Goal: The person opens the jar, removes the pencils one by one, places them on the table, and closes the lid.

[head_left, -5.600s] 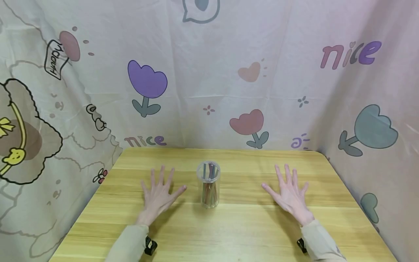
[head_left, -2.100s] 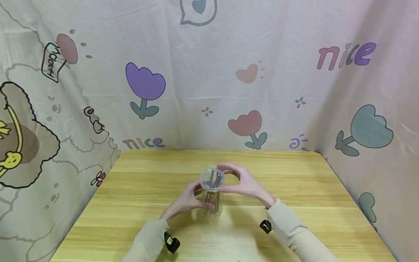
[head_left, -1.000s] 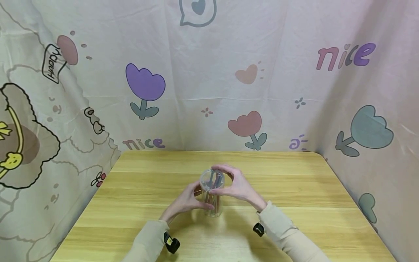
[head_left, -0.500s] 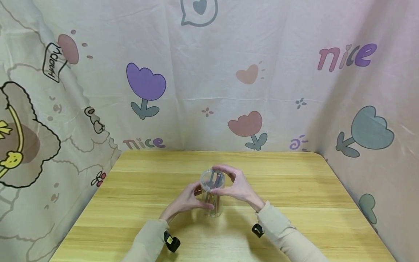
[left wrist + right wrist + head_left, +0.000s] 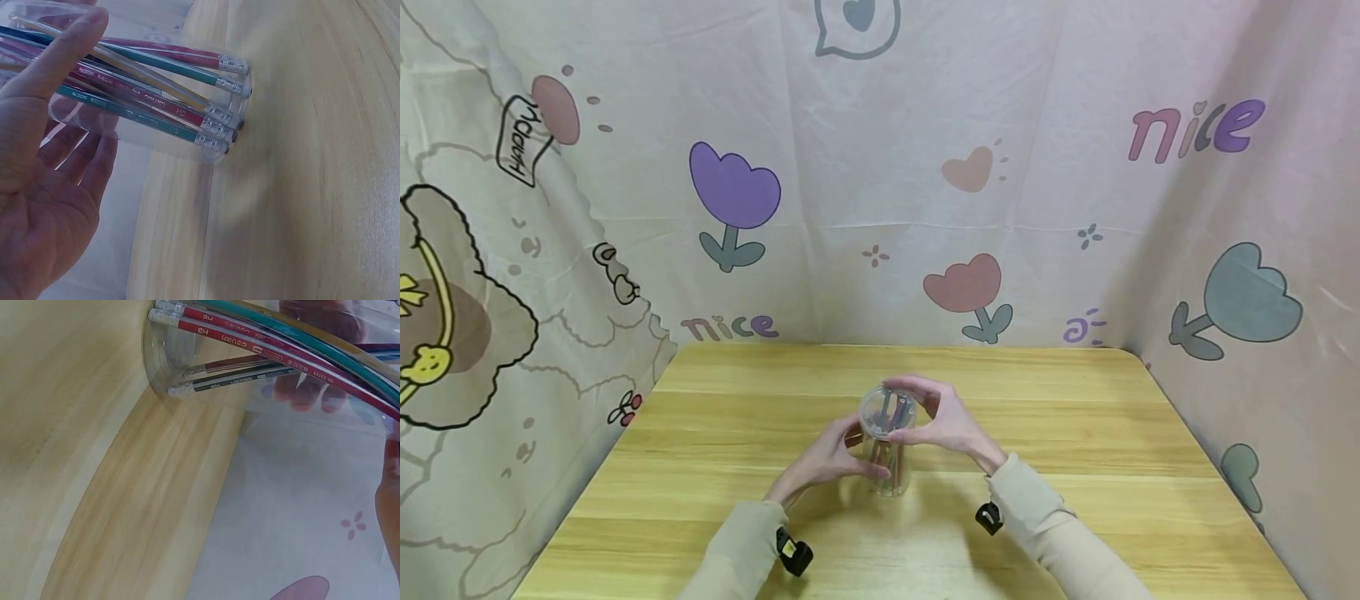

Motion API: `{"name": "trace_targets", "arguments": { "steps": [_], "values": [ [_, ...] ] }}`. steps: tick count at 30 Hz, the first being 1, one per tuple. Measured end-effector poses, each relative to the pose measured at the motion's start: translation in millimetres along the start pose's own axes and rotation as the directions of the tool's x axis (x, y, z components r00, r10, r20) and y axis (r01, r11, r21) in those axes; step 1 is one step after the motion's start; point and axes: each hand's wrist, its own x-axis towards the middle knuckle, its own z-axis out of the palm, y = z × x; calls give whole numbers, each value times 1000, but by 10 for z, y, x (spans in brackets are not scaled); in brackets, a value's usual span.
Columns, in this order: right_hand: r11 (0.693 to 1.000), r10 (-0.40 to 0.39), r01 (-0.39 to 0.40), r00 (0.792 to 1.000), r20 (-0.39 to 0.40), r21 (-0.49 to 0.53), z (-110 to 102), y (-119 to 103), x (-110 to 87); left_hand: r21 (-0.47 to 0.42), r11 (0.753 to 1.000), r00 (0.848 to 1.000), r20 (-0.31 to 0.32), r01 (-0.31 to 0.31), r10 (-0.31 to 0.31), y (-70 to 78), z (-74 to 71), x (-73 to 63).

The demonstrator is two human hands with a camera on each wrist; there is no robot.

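Observation:
A clear plastic jar (image 5: 898, 482) stands upright near the middle of the table, its round transparent lid (image 5: 872, 406) on top. My left hand (image 5: 827, 457) grips the jar's body from the left, thumb in front and fingers behind. With thumb and fingers, my right hand (image 5: 949, 427) holds the lid's rim from the right. Inside are several pencils (image 5: 150, 99), red, green and tan, with silver ferrules pointing down in the left wrist view. A red pencil (image 5: 250, 345) and a dark one (image 5: 244, 377) show through the wall in the right wrist view.
The light wood table (image 5: 715, 417) extends around the jar. A patterned white cloth (image 5: 850, 250) hangs behind its far edge and along both sides. Small black cameras sit at the left wrist (image 5: 793, 553) and right wrist (image 5: 989, 518).
Both hands first lay spread apart on the table, then came to the jar. The right hand closed in from beside the rim onto the lid; its thumb has since shifted slightly right.

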Motion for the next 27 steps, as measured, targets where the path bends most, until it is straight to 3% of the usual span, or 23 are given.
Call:
{"name": "trace_targets", "arguments": {
  "steps": [4,8,13,15,18,27],
  "values": [
    [1000,2,-2,1000,23,2,-2,-26,-14,7,1000,1000,-1,13,-13,7,4,-5],
    [992,33,-32,999,6,-121,39,-110,-52,-4,1000,1000,-1,7,-7,8,0,-6],
    [928,-6,-26,996,-84,-371,138,-181,-54,-9,1000,1000,1,-23,23,5,-3,-9],
    [906,-31,-21,993,-116,-423,175,-192,-49,-6,1000,1000,2,-25,25,5,0,-10],
    [901,-37,-35,987,-156,-433,207,-191,-44,-5,1000,1000,5,-28,28,4,5,-5],
    [943,-45,-25,978,-202,-332,205,-123,-65,3,1000,1000,2,-29,29,-18,9,6]
  ]
}}
